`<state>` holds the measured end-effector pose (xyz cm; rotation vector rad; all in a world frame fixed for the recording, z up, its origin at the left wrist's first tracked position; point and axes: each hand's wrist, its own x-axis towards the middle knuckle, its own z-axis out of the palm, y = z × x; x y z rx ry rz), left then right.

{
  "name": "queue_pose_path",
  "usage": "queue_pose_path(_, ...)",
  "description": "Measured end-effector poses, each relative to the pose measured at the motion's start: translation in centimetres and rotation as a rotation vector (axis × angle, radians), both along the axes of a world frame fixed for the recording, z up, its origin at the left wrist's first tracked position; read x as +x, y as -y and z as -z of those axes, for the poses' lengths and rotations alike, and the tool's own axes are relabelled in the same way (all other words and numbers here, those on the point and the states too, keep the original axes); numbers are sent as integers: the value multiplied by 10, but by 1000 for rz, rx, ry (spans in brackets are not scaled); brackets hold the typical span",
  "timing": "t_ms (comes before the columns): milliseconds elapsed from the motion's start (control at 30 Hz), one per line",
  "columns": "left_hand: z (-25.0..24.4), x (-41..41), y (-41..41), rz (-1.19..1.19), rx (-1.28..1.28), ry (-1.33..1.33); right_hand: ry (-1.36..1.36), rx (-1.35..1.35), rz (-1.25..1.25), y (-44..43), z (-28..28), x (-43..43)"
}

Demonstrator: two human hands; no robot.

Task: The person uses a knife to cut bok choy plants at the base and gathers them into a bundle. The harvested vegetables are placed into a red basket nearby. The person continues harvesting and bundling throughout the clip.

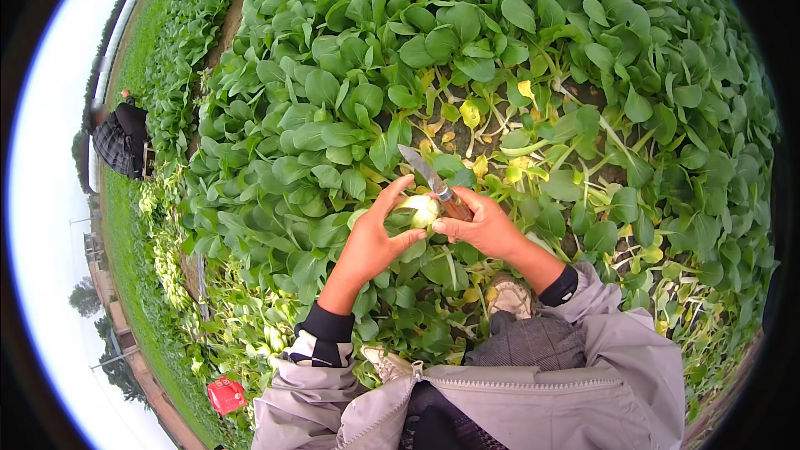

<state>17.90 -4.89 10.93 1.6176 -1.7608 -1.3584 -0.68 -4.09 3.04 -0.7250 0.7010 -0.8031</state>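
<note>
Between my hands is a leafy green, likely bok choy (425, 211), its pale cut base turned towards my right hand. My left hand (376, 234) curls around its stalks, thumb near the base and fingers spread up the far side. In my right hand (487, 225) is a knife (431, 176) with a wooden handle; its curved, stained blade points up and left, away from me. The right thumb touches or nearly touches the base of the plant. Most of the plant's leaves are hidden behind my left hand.
Dense leafy greens (462, 19) grow ahead. Yellowed leaves (470, 114) and trimmings litter the soil beyond the knife. Cut heads (170, 275) lie in a row at left, near a red package (227, 395). Another person (122, 137) crouches farther off. My shoes (509, 297) stand among plants.
</note>
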Motion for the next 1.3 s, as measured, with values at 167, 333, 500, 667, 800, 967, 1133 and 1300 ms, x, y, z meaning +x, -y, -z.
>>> queue_pose_path(167,9,-14,0,45,-44,115,-193,-280,213,-6,4,0)
queue_pose_path(333,8,11,2,-10,89,103,-918,-661,264,7,-27,-34)
queue_pose_path(500,11,18,-5,-73,447,-431,-1157,-762,369,16,-18,-50)
queue_pose_path(667,26,11,-11,-205,624,-778,-1073,-688,363,2,-3,-37)
queue_pose_path(800,20,8,8,-281,460,-336,-1038,-570,415,12,39,-46)
queue_pose_path(967,39,-12,65,-38,-142,250,-1023,-397,274,47,81,-48)
queue_pose_path(1133,59,-59,148,459,-466,710,-1116,-393,167,90,115,-22)
queue_pose_path(1300,105,-28,182,437,-446,1144,-1056,-462,137,112,125,8)
